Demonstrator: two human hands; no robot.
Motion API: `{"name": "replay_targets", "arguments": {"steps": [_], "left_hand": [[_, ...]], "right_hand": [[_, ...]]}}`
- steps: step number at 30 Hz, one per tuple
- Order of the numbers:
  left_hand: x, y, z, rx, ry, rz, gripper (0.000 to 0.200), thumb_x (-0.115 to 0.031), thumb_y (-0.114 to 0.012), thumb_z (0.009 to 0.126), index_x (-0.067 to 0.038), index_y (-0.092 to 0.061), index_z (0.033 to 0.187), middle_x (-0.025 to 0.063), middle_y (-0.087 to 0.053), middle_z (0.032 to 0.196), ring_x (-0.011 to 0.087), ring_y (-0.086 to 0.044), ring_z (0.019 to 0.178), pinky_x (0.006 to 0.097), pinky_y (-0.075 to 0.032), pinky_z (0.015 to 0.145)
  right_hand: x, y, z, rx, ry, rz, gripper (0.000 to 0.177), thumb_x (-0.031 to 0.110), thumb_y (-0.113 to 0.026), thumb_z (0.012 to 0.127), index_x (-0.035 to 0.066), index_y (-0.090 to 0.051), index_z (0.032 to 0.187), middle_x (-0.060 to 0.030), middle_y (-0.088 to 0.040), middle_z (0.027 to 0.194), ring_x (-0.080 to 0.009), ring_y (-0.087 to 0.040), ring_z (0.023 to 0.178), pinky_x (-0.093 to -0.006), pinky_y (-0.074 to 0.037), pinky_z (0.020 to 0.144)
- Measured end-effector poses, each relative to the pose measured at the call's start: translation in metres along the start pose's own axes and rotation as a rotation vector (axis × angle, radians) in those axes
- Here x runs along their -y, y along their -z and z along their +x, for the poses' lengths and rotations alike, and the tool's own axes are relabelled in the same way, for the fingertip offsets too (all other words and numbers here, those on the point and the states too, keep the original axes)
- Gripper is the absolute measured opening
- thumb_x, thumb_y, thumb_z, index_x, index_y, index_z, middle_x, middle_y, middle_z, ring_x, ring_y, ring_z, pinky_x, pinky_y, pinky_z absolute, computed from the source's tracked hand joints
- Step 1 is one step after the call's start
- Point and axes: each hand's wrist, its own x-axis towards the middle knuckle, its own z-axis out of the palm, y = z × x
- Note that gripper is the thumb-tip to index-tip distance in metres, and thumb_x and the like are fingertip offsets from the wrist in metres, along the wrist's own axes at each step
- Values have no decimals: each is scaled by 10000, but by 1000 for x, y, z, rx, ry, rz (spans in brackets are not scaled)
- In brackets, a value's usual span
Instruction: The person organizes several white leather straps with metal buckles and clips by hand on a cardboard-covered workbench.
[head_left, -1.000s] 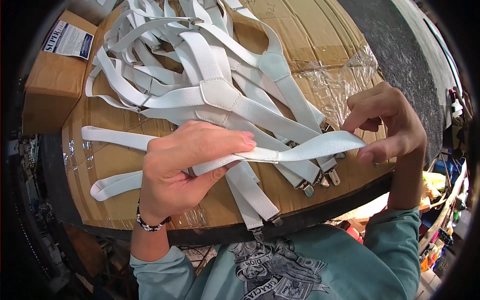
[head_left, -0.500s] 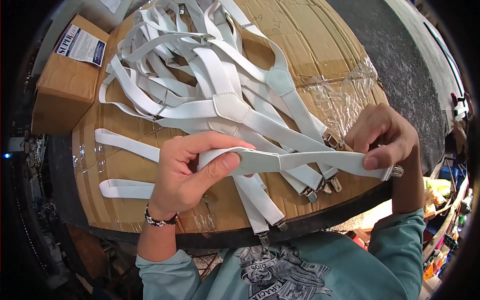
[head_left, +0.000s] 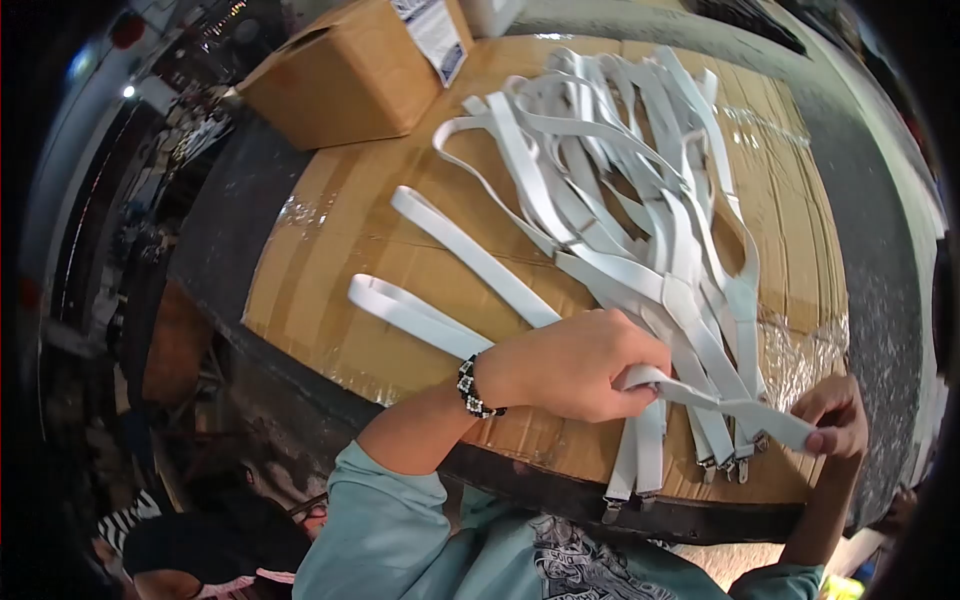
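Note:
My left hand [head_left: 590, 365] is closed around a pair of white elastic suspenders [head_left: 762, 412], near their middle. At the lower right, my right hand [head_left: 838, 415] pinches the far end of that strap, which runs slightly slack between both hands. Its end clip is hidden by the fingers. Two looped white straps [head_left: 470, 255] extend up and left from beneath my left forearm; whether they join the held piece cannot be made out. Behind my hands lies a tangled pile of white suspenders [head_left: 665, 285], with metal clips [head_left: 612, 510] along the front edge.
Flattened cardboard [head_left: 330, 220] covers the dark tabletop [head_left: 240, 230]. A brown carton [head_left: 350, 80] with a printed label stands at the back left. Crinkled clear tape [head_left: 800, 350] shows at the right. A person in dark clothing [head_left: 210, 540] is at the lower left.
My view has swung left, so the pile and carton appear farther right. My left hand has turned knuckles-up over the suspenders, and the strap hangs less flat. Both hands keep their hold.

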Motion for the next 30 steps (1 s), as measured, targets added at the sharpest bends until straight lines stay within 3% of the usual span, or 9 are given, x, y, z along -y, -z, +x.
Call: {"name": "replay_targets", "arguments": {"steps": [3, 9, 10, 14, 21, 24, 26, 28, 30], "left_hand": [[-10, 12, -12, 18, 10, 265, 149, -114, -720, 799, -46, -653, 914, 81, -595, 797, 260, -631, 817, 380, -508, 726], [-10, -5, -14, -89, 35, 627, 452, -320, -830, 765, -79, -590, 1062, 105, -544, 1095, 311, -527, 1132, 434, -433, 970], [-11, -4, -10, -63, 39, 628, 625, -470, -837, 725, -85, -563, 1134, 120, -524, 1142, 341, -514, 1145, 444, -434, 980], [-4, -7, 3, -43, 92, 581, 767, -562, -833, 706, -88, -556, 1241, 141, -505, 1232, 360, -503, 1214, 466, -418, 1043], [-7, 3, 32, 65, 122, 746, 989, -577, -873, 669, -138, -481, 1464, 197, -420, 1470, 408, -447, 1349, 478, -384, 1117], [-14, 40, 20, 220, 81, 200, 921, -481, -880, 730, -60, -491, 1451, 224, -424, 1522, 348, -465, 1379, 434, -387, 1134], [-1, 77, -1, 73, 167, 155, 927, -400, -885, 770, 31, -457, 1470, 211, -554, 1446, 259, -520, 1352, 400, -413, 1114], [10, 88, -10, -381, 653, 54, 944, -489, -815, 828, 60, -419, 1485, 263, -550, 1431, 316, -525, 1358, 405, -411, 1112], [58, 89, -17, -522, 629, 374, 977, -607, -698, 870, 81, -387, 1490, 331, -485, 1455, 394, -455, 1401, 461, -371, 1136]], "right_hand": [[-1, -6, 3, 117, -11, -12, 237, 96, -833, 670, -65, -663, 632, -116, -589, 536, -165, -534, 441, -301, -333, 418], [5, -9, -2, -64, -176, -141, 239, 165, -796, 751, -54, -709, 790, -66, -652, 644, -116, -581, 522, -256, -436, 471], [12, -16, 1, -95, -178, -176, 250, 182, -799, 763, -48, -703, 771, -57, -653, 666, -109, -580, 540, -255, -431, 479], [12, -17, 0, -115, -150, -173, 242, 205, -771, 844, -29, -710, 850, -23, -648, 708, -82, -570, 582, -244, -411, 492], [28, -29, 6, -143, -220, -232, 228, 222, -714, 931, -5, -707, 927, 24, -616, 715, -43, -543, 626, -225, -403, 537], [17, -19, 9, -33, -197, -344, 233, 239, -691, 958, 8, -692, 924, 30, -592, 731, -37, -518, 656, -236, -404, 566], [19, -17, 7, 26, -207, -387, 249, 246, -717, 934, 1, -692, 898, 18, -599, 710, -59, -532, 651, -246, -412, 573], [23, -21, 9, 108, -165, -432, 275, 260, -722, 933, -7, -682, 886, -3, -589, 676, -77, -538, 634, -266, -418, 565], [25, -23, 8, 201, -166, -465, 259, 239, -701, 943, -12, -669, 889, -20, -581, 672, -94, -521, 621, -286, -415, 565]]}}
